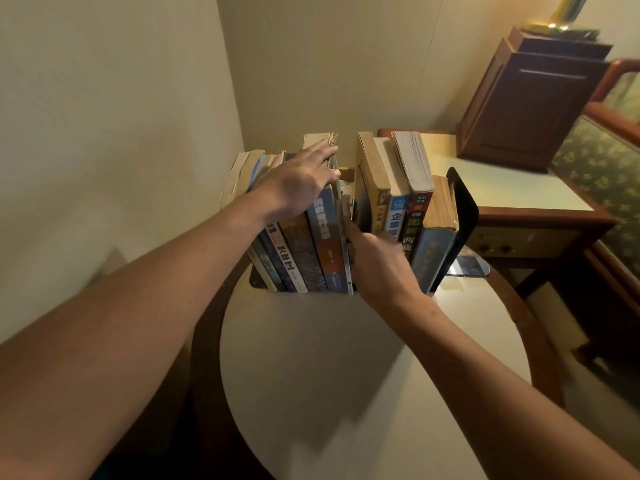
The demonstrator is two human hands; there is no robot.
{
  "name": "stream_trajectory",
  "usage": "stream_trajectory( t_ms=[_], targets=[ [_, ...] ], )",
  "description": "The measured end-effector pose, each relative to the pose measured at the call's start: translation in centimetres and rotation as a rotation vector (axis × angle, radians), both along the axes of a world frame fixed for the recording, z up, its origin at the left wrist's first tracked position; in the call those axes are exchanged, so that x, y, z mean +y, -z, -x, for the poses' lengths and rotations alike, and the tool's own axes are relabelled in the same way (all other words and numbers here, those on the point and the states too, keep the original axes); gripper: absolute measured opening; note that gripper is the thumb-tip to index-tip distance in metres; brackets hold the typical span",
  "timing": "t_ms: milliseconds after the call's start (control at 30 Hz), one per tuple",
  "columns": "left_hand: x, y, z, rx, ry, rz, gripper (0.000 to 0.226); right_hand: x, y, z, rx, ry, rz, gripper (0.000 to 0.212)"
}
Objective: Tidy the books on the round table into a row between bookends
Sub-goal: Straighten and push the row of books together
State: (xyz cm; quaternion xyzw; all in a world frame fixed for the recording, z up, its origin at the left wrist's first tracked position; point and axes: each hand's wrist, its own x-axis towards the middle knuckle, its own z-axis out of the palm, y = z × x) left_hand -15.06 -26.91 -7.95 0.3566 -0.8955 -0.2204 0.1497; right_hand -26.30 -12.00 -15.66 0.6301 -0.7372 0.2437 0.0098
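Note:
Upright books stand in two groups at the far edge of the round table (346,375). My left hand (298,181) lies flat on top of the left group of books (304,254), fingers spread, holding nothing. My right hand (377,261) is down in the gap between the groups, its fingers curled around the spine edge of a thin book (346,216) at the left group's right end. The right group of books (391,188) leans against a black bookend (460,216). Another black bookend (255,280) barely shows at the left group's foot.
A wall corner stands close behind the books. Right of the round table stands a rectangular side table (519,199) with a dark wooden box (526,105) on it. A patterned armchair (609,161) fills the far right. The near half of the round table is bare.

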Motion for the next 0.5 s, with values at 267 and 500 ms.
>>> stream_trajectory(
  t_ms=[267,500],
  targets=[
    [0.3,-0.1,1.2,-0.003,0.017,0.005,0.062,1.4,0.9,-0.5,-0.072,0.094,-0.059,0.057],
    [1.4,-0.5,2.3,0.018,0.049,0.001,0.063,2.5,1.7,-0.2,-0.079,0.116,0.001,0.058]
  ],
)
